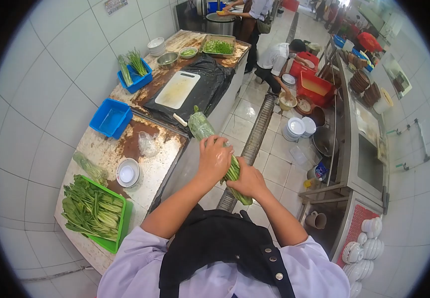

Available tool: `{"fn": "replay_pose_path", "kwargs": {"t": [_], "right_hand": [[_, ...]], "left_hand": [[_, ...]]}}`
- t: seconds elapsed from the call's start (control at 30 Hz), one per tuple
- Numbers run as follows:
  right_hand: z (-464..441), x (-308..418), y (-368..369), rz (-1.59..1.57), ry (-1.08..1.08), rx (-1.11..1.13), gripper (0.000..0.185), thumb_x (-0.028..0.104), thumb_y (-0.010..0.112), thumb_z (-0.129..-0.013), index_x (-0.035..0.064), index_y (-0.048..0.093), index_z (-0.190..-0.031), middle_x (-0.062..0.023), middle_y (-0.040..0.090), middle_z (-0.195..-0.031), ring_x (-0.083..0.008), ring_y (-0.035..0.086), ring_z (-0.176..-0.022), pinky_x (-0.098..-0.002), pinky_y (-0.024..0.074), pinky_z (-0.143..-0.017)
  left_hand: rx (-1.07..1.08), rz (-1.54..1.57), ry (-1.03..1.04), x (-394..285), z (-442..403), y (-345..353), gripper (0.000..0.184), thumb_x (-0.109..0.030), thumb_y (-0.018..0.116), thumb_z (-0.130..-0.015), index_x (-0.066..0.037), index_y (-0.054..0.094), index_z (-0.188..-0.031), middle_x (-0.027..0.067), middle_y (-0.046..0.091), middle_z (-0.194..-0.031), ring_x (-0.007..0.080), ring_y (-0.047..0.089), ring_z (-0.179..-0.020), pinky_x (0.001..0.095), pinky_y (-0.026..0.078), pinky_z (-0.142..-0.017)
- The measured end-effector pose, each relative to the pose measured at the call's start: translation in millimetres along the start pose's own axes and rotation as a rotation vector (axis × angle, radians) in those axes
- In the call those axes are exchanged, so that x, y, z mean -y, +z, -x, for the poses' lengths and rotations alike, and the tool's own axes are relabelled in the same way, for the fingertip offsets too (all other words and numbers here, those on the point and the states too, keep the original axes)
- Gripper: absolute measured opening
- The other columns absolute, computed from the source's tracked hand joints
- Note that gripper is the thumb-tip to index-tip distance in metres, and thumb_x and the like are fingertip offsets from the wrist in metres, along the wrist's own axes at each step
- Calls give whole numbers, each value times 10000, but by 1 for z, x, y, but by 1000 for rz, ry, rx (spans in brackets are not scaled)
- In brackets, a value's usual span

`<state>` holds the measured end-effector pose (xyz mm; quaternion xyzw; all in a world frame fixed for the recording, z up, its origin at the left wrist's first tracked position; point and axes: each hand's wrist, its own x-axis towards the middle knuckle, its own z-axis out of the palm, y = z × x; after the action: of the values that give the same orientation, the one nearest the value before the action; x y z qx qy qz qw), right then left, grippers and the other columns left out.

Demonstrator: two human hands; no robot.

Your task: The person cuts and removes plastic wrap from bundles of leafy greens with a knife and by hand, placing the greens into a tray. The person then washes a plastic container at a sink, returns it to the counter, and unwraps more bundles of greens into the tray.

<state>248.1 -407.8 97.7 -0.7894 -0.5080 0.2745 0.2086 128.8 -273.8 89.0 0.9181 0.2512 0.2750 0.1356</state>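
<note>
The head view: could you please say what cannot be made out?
In the head view:
- Part of the green vegetable bundle: behind bare left hand and right hand.
- Head of standing pale-shirted person: cut off by top edge.
- Any print on the grey wall sticker: too small.

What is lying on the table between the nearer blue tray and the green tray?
In the head view, a plastic-wrapped bundle of greens lies between the nearer blue tray and the green tray.
</note>
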Motion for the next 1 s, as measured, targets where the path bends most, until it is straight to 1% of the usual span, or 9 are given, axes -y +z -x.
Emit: {"fn": "replay_pose_path", "kwargs": {"t": [0.1, 0.2, 0.3, 0.33, 0.6, 0.7, 0.8, 0.87, 1.0], "right_hand": [[-4, -8, 7, -87, 24, 6, 916, 384, 850, -725, 51, 452, -1480, -282, 743, -1090, -479, 726, -1030, -530, 567, -909], [-12, -18, 13, -254, -111, -50, 928, 366, 853, -746, 70, 425, -1515, -286, 738, -1130, -482, 722, -1054, -522, 565, -928], [-24, 2, 11, -362, -238, -61, 895, 334, 858, -780, 92, 413, -1518, -258, 727, -1199, -451, 719, -1115, -488, 549, -981], [-30, 12, 10, -400, -285, -51, 890, 330, 859, -783, 93, 413, -1516, -253, 725, -1208, -444, 717, -1125, -483, 545, -990], [-87, 97, 23, -463, -502, 178, 1015, 285, 926, -803, 47, 297, -1563, -198, 621, -1368, -300, 621, -1286, -411, 483, -1092], [-115, 133, 43, -534, -633, 137, 1074, 292, 958, -757, -1, 296, -1550, -225, 522, -1490, -332, 537, -1384, -430, 441, -1141], [-133, 186, 49, -745, -751, 169, 1152, 303, 979, -747, -15, 266, -1594, -181, 510, -1504, -290, 523, -1386, -416, 430, -1156], [-155, 209, 50, -868, -714, 382, 1171, 330, 985, -745, -19, 274, -1608, -162, 527, -1489, -270, 534, -1369, -405, 428, -1160], [-213, 231, 67, -1045, -624, 782, 1139, 501, 968, -743, -16, 381, -1571, -130, 605, -1415, -233, 597, -1286, -400, 479, -1111]], "left_hand": [[-37, 114, -50, 32, -6, 2, 150, -163, 706, -944, -84, 810, -1018, 120, 681, -1252, 340, 559, -1274, 544, 376, -1119], [-321, -101, -89, 54, -25, -36, 173, -207, 684, -1017, -68, 787, -1029, 154, 618, -1400, 332, 585, -1267, 486, 426, -1077], [-462, 465, -290, 60, -36, -48, 250, -253, 633, -1086, -45, 759, -1027, 204, 483, -1561, 329, 583, -1286, 425, 454, -1033], [-514, 529, -285, 59, -38, -53, 293, -260, 594, -1113, -24, 725, -998, 235, 366, -1640, 328, 571, -1295, 412, 454, -1017], [-935, 435, -114, 87, -30, -116, 261, -212, 576, -1118, -3, 675, -998, 223, 421, -1574, 389, 504, -1399, 501, 349, -1207], [-1011, 416, -111, 99, -28, -161, 299, -242, 553, -1128, -16, 659, -962, 213, 466, -1562, 353, 493, -1416, 460, 392, -1166], [-1095, 309, -28, 118, -36, -208, 280, -226, 566, -1127, -12, 674, -983, 192, 486, -1533, 314, 534, -1357, 413, 445, -1091], [-1114, 327, -53, 129, -40, -235, 279, -229, 576, -1126, -14, 698, -998, 167, 498, -1518, 252, 590, -1250, 355, 493, -980], [-1096, 453, -161, 164, -49, -266, 306, -261, 594, -1121, -19, 735, -998, 140, 516, -1492, 186, 613, -1148, 327, 502, -950]]}}
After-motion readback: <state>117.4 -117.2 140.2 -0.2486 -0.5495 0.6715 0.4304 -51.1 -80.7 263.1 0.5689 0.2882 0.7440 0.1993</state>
